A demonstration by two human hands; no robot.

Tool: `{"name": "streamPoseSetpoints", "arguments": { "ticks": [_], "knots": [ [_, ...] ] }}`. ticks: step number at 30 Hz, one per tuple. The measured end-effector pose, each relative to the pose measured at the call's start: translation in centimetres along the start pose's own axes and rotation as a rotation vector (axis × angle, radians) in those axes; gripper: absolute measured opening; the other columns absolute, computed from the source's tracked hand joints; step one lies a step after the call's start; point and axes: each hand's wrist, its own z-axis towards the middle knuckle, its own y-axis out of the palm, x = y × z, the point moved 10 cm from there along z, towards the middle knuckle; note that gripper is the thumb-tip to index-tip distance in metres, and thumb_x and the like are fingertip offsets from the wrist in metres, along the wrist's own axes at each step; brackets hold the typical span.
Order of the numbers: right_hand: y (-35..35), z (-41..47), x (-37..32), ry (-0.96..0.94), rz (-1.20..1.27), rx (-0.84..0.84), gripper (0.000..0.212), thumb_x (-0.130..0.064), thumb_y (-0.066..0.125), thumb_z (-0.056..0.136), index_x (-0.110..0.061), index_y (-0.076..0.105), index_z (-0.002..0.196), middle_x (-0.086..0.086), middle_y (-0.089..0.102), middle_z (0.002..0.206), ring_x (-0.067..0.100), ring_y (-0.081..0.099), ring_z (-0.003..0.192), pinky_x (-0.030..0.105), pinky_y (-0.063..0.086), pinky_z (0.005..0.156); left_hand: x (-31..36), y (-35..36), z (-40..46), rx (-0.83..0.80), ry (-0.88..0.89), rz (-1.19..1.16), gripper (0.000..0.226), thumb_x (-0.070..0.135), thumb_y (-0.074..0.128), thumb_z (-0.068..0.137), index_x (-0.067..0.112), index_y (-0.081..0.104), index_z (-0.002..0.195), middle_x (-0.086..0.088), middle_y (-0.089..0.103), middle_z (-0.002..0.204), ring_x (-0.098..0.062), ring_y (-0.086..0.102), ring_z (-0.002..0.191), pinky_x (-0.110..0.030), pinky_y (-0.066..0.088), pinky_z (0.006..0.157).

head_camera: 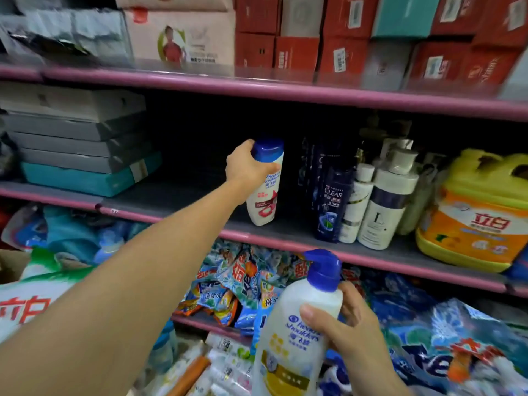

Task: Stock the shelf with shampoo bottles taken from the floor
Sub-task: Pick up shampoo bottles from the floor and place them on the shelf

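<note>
My left hand [247, 164] grips the top of a white shampoo bottle with a blue cap and red label [264, 192]. That bottle stands on the middle pink-edged shelf [285, 242], left of a row of dark blue shampoo bottles [333, 201]. Lower and nearer to me, my right hand [345, 330] holds a second white shampoo bottle with a blue pump top and yellow label [294, 335], in front of the shelf below. The floor is out of view.
White pump bottles [383, 207] and a yellow-orange detergent jug [474, 221] stand right of the dark bottles. Grey and teal flat boxes [83, 147] are stacked at the shelf's left. Between boxes and bottles lies bare shelf. Detergent bags [237, 281] fill the lower shelf; red boxes [343, 52] sit above.
</note>
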Motion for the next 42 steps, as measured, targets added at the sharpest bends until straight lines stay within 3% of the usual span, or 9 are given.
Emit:
{"name": "streamPoseSetpoints", "arguments": {
  "ticks": [6, 14, 19, 22, 24, 27, 34, 39, 42],
  "knots": [
    [0.1, 0.7, -1.0, -0.056, -0.041, -0.036, 0.043, -0.038, 0.083, 0.039, -0.028, 0.067, 0.077, 0.001, 0.073, 0.085, 0.011, 0.070, 0.073, 0.018, 0.052, 0.057, -0.9, 1.9, 2.2, -0.192, -0.085, -0.009, 0.058, 0.029, 0.076, 0.079, 0.019, 0.048, 0.130, -0.001, 0.062, 0.119, -0.017, 0.060, 0.097, -0.029, 0.047, 0.073],
    [0.8, 1.6, -2.7, -0.104, -0.035, -0.049, 0.047, -0.043, 0.083, 0.046, -0.031, 0.067, 0.088, 0.001, 0.073, 0.096, 0.020, 0.072, 0.086, 0.026, 0.054, 0.065, -2.4, 2.5, 1.9, -0.243, -0.154, -0.084, 0.051, 0.028, 0.064, 0.089, 0.017, 0.042, 0.134, -0.006, 0.059, 0.126, -0.023, 0.058, 0.109, -0.028, 0.047, 0.071],
    [2.1, 2.1, -4.2, -0.139, -0.031, -0.030, 0.047, -0.044, 0.083, 0.046, -0.032, 0.067, 0.089, 0.001, 0.073, 0.098, 0.021, 0.071, 0.089, 0.032, 0.052, 0.067, -4.3, 0.4, -2.4, -0.270, -0.196, 0.078, 0.069, 0.044, 0.050, 0.094, 0.011, 0.022, 0.149, -0.011, 0.039, 0.147, -0.026, 0.044, 0.129, -0.034, 0.038, 0.095],
    [3.6, 2.7, -4.8, -0.146, -0.009, -0.049, 0.041, -0.040, 0.084, 0.050, -0.028, 0.066, 0.085, 0.003, 0.073, 0.095, 0.021, 0.071, 0.088, 0.031, 0.055, 0.067, -3.9, -2.5, -7.5, -0.169, -0.060, 0.099, 0.047, 0.051, 0.043, 0.095, 0.021, 0.049, 0.130, 0.004, 0.054, 0.116, -0.013, 0.054, 0.102, -0.027, 0.040, 0.081],
    [5.0, 3.3, -5.1, -0.144, 0.004, -0.060, 0.043, -0.034, 0.086, 0.055, -0.020, 0.063, 0.089, 0.005, 0.073, 0.093, 0.022, 0.072, 0.085, 0.029, 0.056, 0.064, -4.4, -2.7, -11.8, -0.304, -0.076, -0.035, 0.036, 0.062, 0.038, 0.091, 0.036, 0.057, 0.107, 0.020, 0.061, 0.098, -0.004, 0.057, 0.095, -0.026, 0.044, 0.076],
    [7.1, 3.9, -5.5, -0.138, 0.048, -0.066, 0.040, -0.031, 0.083, 0.058, -0.016, 0.059, 0.087, 0.004, 0.073, 0.086, 0.018, 0.071, 0.076, 0.024, 0.052, 0.055, -5.2, -3.0, -17.1, -0.456, -0.170, -0.230, 0.055, 0.081, 0.034, 0.077, 0.043, 0.063, 0.105, 0.021, 0.067, 0.106, 0.002, 0.061, 0.104, -0.023, 0.049, 0.088],
    [12.7, 3.4, -5.3, -0.067, 0.147, -0.137, 0.026, -0.020, 0.078, 0.072, -0.015, 0.061, 0.091, 0.008, 0.073, 0.087, 0.025, 0.072, 0.082, 0.035, 0.058, 0.064, -5.0, -8.1, -20.9, -0.199, -0.027, -0.086, 0.076, 0.055, 0.080, 0.051, 0.062, 0.029, 0.106, 0.030, 0.055, 0.105, 0.013, 0.057, 0.092, -0.012, 0.049, 0.070],
    [17.1, 2.5, -6.0, -0.016, -0.010, -0.256, 0.053, -0.034, 0.074, 0.075, -0.005, 0.055, 0.115, 0.016, 0.069, 0.110, 0.026, 0.070, 0.096, 0.041, 0.058, 0.081, -5.9, -12.5, -21.3, 0.045, -0.022, 0.027, 0.076, 0.053, 0.073, 0.048, 0.053, 0.024, 0.106, 0.016, 0.059, 0.101, -0.004, 0.061, 0.089, -0.033, 0.054, 0.072],
    [19.3, 2.6, -8.5, -0.065, -0.141, -0.367, 0.035, -0.046, 0.058, 0.087, -0.017, 0.060, 0.106, 0.006, 0.070, 0.105, 0.018, 0.069, 0.095, 0.032, 0.057, 0.081, -6.1, -14.4, -21.2, 0.077, -0.011, 0.018, 0.073, 0.051, 0.073, 0.048, 0.050, 0.026, 0.104, 0.015, 0.058, 0.101, -0.007, 0.061, 0.089, -0.039, 0.054, 0.074]
  ]
}}
